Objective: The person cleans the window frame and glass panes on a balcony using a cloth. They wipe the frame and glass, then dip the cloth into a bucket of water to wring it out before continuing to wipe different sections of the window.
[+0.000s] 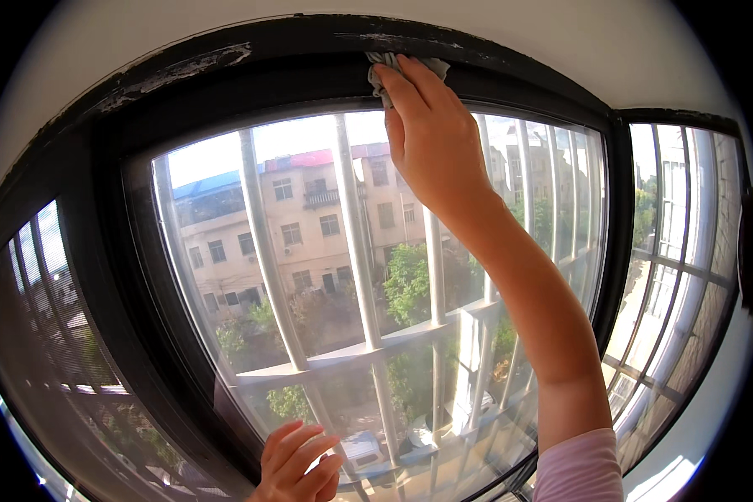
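My right hand (pixel 433 125) reaches up to the top of the window and presses a crumpled grey cloth (pixel 382 77) against the dark window frame (pixel 309 82). The fingers lie over the cloth, which bunches out on both sides of them. Below the frame is the glass pane (pixel 326 259), with my right forearm crossing in front of it. Low in the view, my left hand (pixel 297 467) is raised near the bottom of the pane, its fingers bent and apart with nothing seen in them. The lower part of that hand is cut off by the view's edge.
White metal bars (pixel 357 243) stand outside the glass. A dark mesh screen (pixel 67 335) is at the left, and a narrower side window (pixel 678 217) at the right. Worn, peeling patches (pixel 176 75) mark the upper frame. Beyond are a building (pixel 309 222), trees and parked vehicles.
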`<state>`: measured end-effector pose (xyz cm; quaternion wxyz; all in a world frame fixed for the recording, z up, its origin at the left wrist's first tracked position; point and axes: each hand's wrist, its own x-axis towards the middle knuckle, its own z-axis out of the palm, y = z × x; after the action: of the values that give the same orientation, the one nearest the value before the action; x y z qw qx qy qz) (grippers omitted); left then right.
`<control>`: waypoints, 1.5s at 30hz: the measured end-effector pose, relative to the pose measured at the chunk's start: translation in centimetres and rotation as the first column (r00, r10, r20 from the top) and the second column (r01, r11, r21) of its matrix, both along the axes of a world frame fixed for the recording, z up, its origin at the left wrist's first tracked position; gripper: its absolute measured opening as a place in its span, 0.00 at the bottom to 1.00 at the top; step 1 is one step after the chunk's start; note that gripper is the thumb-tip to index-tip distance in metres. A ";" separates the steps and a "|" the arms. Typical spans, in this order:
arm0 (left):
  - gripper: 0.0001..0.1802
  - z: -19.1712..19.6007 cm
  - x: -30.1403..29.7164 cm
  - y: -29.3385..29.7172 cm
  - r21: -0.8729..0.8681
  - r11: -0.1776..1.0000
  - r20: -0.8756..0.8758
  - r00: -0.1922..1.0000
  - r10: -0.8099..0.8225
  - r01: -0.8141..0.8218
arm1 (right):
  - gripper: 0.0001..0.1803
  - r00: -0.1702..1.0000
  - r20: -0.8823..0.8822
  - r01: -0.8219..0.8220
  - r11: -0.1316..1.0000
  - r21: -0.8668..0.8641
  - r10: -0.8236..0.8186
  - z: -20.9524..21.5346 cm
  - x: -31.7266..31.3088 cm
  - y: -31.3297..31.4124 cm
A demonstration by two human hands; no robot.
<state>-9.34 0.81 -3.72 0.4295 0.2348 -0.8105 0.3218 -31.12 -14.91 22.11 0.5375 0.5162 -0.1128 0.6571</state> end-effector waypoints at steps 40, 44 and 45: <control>0.14 -0.9 4.6 -2.4 -0.384 0.694 0.003 0.751 0.661 -0.609 | 0.17 0.754 0.588 -0.107 0.829 0.549 -0.292 0.0 -39.9 -13.8; 0.15 -0.6 4.2 -2.9 -0.393 0.682 0.019 0.736 0.677 -0.617 | 0.16 0.852 0.520 -0.159 0.915 0.370 -0.062 -0.6 -37.1 -14.0; 0.15 -0.5 4.1 -2.7 -0.395 0.670 0.025 0.722 0.691 -0.628 | 0.15 0.898 0.439 -0.184 0.939 0.290 0.040 -1.3 -34.4 -13.9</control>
<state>-5.22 -1.86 -4.23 0.2469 0.4010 -0.6306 0.6169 -65.54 -28.85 20.81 0.3684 0.4468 -0.3037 0.7566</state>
